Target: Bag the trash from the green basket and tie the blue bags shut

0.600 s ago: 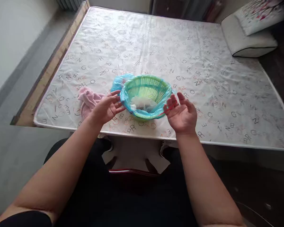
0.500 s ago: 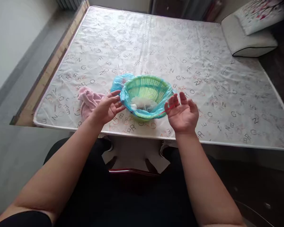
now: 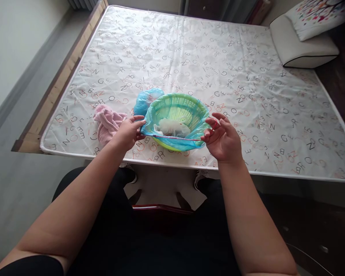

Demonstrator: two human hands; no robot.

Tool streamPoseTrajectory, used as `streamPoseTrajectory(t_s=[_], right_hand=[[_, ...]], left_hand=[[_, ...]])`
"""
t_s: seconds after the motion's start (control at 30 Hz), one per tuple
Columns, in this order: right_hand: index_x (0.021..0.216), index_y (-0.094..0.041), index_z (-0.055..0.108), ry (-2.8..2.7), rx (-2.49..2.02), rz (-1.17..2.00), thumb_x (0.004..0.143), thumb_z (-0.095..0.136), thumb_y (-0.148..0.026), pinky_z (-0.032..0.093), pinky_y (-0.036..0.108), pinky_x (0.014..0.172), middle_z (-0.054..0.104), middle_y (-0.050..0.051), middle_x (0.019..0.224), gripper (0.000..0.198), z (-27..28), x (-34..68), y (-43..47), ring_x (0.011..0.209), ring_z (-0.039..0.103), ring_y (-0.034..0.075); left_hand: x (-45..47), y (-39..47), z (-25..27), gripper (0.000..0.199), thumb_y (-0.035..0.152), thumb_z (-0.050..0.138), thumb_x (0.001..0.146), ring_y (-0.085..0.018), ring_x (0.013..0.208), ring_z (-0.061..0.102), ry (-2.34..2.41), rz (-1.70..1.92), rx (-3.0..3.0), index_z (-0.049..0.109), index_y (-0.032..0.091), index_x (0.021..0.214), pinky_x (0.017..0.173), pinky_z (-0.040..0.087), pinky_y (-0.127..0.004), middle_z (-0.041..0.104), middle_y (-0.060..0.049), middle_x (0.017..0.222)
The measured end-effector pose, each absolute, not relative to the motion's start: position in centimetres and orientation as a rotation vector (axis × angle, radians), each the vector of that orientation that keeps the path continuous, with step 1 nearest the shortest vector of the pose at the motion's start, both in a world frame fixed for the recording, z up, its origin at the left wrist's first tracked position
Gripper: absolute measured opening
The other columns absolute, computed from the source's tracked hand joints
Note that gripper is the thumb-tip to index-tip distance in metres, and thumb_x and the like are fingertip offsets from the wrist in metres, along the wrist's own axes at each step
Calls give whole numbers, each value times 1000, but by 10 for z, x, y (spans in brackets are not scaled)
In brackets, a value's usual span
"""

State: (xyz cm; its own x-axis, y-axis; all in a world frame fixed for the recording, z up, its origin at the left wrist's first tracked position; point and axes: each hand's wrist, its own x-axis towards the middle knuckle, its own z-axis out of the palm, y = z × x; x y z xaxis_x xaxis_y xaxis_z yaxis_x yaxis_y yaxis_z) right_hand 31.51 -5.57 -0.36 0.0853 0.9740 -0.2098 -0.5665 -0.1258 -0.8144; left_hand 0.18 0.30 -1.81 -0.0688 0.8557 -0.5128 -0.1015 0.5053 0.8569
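A green plastic wastebasket (image 3: pixel 186 101) stands at the mattress's near edge, lined with a thin blue garbage bag (image 3: pixel 151 122). White crumpled plastic (image 3: pixel 174 127) lies inside it. At the basket's left, my left hand (image 3: pixel 128 132) is closed in a pinch on the bag's rim. My right hand (image 3: pixel 222 136) is at the right side, its fingers curled round a red drawstring (image 3: pixel 179 138). The string runs taut across the basket's front between both hands, with the bag's front edge hanging below it.
Behind the basket's left side sits a filled blue plastic bag (image 3: pixel 147 100). A crumpled pink towel (image 3: pixel 106 124) lies left of my left hand. The mattress (image 3: pixel 247 92) has a letter pattern; a white cushion (image 3: pixel 303 46) and a printed pillow (image 3: pixel 319 19) lie at its far right.
My left hand has closed on the bag's rim, and my right fingers have curled in on the drawstring. The string now stretches across the front, and the bag's rim is pulled outward.
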Motion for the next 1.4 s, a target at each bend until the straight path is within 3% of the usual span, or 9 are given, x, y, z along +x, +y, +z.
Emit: streamPoseTrajectory(t_s=[0.23,0.4,0.5,0.67,0.8,0.93,1.17,1.4], right_hand=[[96,-25,58,-167,-1044,1329,87,72,-28,60,20,52,68,0,93,17,-16,341,-40,57,58,7],[96,-25,55,-160,-1116,1376,84,70,-24,39,13,35,71,2,97,19,-13,343,-37,46,36,3],[104,-26,57,-328,-1130,1380,82,72,-23,27,14,32,76,2,111,26,-3,332,-39,44,26,2],[120,-33,64,-656,-1112,1309,81,75,-25,21,19,35,74,0,135,41,6,313,-40,47,28,2],[125,-37,67,-825,-1123,1170,83,72,-30,18,24,37,70,1,144,42,-3,313,-36,55,46,5],[127,-39,68,-850,-1107,1081,86,69,-32,23,25,39,69,0,146,42,-7,312,-35,71,64,10],[113,-38,70,-713,-1047,1066,82,74,-26,42,20,44,72,-4,139,33,7,292,-42,78,68,11],[130,-42,64,-613,-1060,1125,84,75,-30,64,30,68,73,0,133,49,6,293,-43,96,76,17]], left_hand=[[-1,2,-18,47,25,84,66,-12,58,57,1423,871,934,73,18,110,46,49,-23,63,-1,81],[0,-2,-14,27,28,86,69,-9,61,53,1175,1017,1106,77,19,93,50,43,-19,62,0,77],[0,-1,-18,30,32,85,75,-13,69,61,1175,1070,1175,78,22,102,57,50,-22,66,-2,82],[-3,10,-39,48,33,78,84,-24,102,74,1236,1127,1307,72,24,131,85,64,-34,76,-9,115],[-5,11,-47,49,27,75,88,-28,127,70,1335,1234,1540,71,22,137,114,57,-42,74,-10,133],[-3,1,-37,50,22,70,92,-25,129,70,1377,1254,1673,72,26,142,120,54,-42,75,-5,134],[12,-11,-18,47,18,68,93,-26,144,61,1390,1187,1712,73,30,138,123,51,-41,72,-4,143],[16,-12,-14,38,20,66,93,-26,139,63,1438,1292,1625,75,27,130,117,55,-41,74,-5,136]])
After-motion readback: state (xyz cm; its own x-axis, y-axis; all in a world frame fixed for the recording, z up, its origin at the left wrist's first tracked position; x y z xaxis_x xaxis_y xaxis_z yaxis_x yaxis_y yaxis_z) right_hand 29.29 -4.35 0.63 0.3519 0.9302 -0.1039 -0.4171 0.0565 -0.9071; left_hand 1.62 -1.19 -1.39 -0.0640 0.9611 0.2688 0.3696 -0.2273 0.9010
